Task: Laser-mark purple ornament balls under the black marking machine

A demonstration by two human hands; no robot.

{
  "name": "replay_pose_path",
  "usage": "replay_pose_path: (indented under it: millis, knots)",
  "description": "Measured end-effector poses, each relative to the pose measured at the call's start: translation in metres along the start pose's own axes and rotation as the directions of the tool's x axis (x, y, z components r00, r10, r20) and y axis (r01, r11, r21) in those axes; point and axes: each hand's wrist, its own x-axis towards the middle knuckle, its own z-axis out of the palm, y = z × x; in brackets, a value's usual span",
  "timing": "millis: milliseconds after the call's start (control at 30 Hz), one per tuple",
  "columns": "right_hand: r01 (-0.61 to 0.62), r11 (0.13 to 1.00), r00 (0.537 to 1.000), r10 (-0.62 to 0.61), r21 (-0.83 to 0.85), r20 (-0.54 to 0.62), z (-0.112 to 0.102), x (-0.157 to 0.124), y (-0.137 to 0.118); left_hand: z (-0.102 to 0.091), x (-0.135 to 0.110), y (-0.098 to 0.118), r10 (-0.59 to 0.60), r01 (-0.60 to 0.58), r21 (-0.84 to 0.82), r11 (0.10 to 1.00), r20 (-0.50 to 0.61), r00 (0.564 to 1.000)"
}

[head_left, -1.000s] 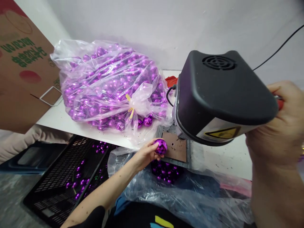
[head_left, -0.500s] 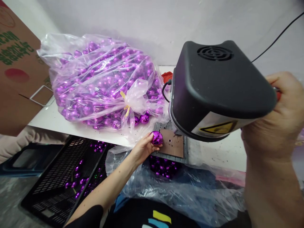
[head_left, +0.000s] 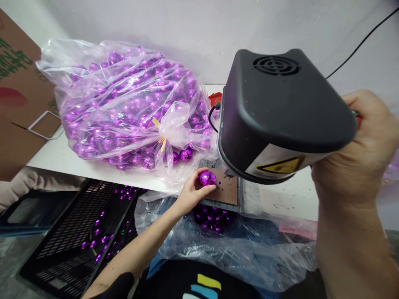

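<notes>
My left hand point(head_left: 193, 191) is closed around a shiny purple mirrored ball ornament point(head_left: 207, 178), thumb at the near side and fingers behind. The ball is over the left part of a brown board point(head_left: 227, 193), beside the board's small dark hole. This board lies on a grey metal base plate point(head_left: 240, 203). Above it looms the black machine head point(head_left: 289, 108) with a yellow warning label. My right hand point(head_left: 364, 145) wraps round a handle at the machine's right side. Only a bit of red shows there; the machine head and my fingers hide the rest.
A tied clear bag point(head_left: 124, 104) of purple balls fills the table's left side, with loose balls point(head_left: 186, 155) beside its knot. A cardboard box point(head_left: 25, 112) stands far left. Below are a black crate point(head_left: 59, 245) with purple balls and plastic sheeting point(head_left: 249, 253) over my lap.
My left hand has brought the ball slightly right over the board, nearer the hole, and its thumb now lies along the near side. My right hand keeps its grip. The view has shifted slightly.
</notes>
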Motion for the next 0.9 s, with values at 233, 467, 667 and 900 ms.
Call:
replay_pose_path:
  millis: [233, 467, 667, 900]
  knots:
    - [-0.021, 0.996, 1.000, 0.023, -0.084, 0.016, -0.003, 0.001, -0.005, 0.016, 0.015, -0.016, 0.283, -0.269, 0.411, 0.871, 0.026, 0.959]
    - [-0.011, 0.996, 1.000, 0.012, -0.088, 0.010, -0.001, 0.000, -0.005, 0.025, 0.022, -0.015, 0.272, -0.316, 0.422, 0.850, 0.163, 0.948]
    - [-0.016, 0.996, 0.999, 0.020, -0.085, 0.038, -0.004, 0.000, -0.007, 0.027, 0.023, -0.020, 0.278, -0.322, 0.426, 0.846, 0.162, 0.947]
    - [-0.010, 0.996, 1.000, 0.012, -0.085, 0.024, -0.004, -0.002, -0.005, 0.026, 0.023, -0.020, 0.183, -0.210, 0.218, 0.953, 0.135, 0.974]
